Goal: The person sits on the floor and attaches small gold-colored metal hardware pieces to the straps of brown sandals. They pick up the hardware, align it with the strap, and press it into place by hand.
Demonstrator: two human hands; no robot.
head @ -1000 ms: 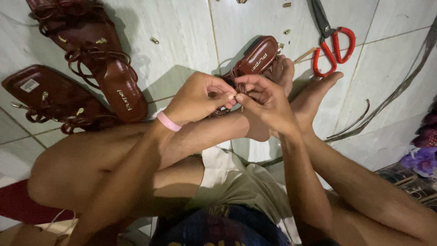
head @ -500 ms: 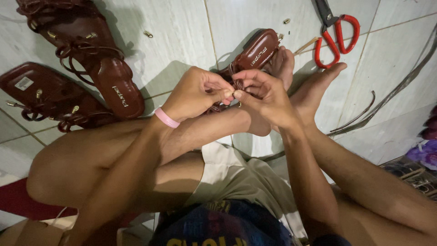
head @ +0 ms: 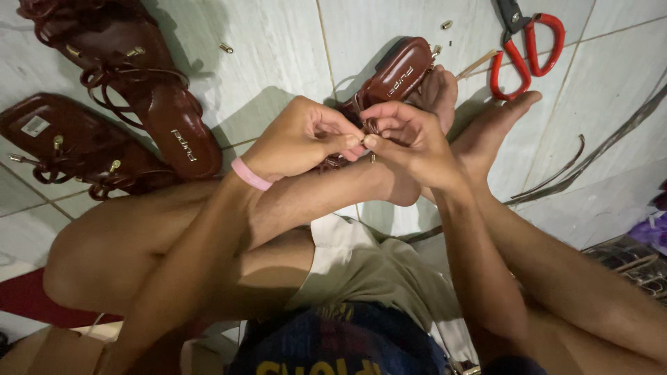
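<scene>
Over on the pale tiled floor (head: 278, 42), two dark red strappy leather sandals lie side by side: one (head: 149, 90) up top, another (head: 76, 149) just below it. Red-handled scissors (head: 524, 45) rest far right, a small brass stud (head: 226, 48) sits alone, and thin dark leather strips (head: 570, 170) curl nearby.

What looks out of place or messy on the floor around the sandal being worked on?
Small brass-coloured metal bits lie scattered loose on the tiled floor, another near the red-handled scissors. Dark cut strips trail across the tiles at right. Both hands, left hand and right hand, pinch at the brown sandal.
</scene>
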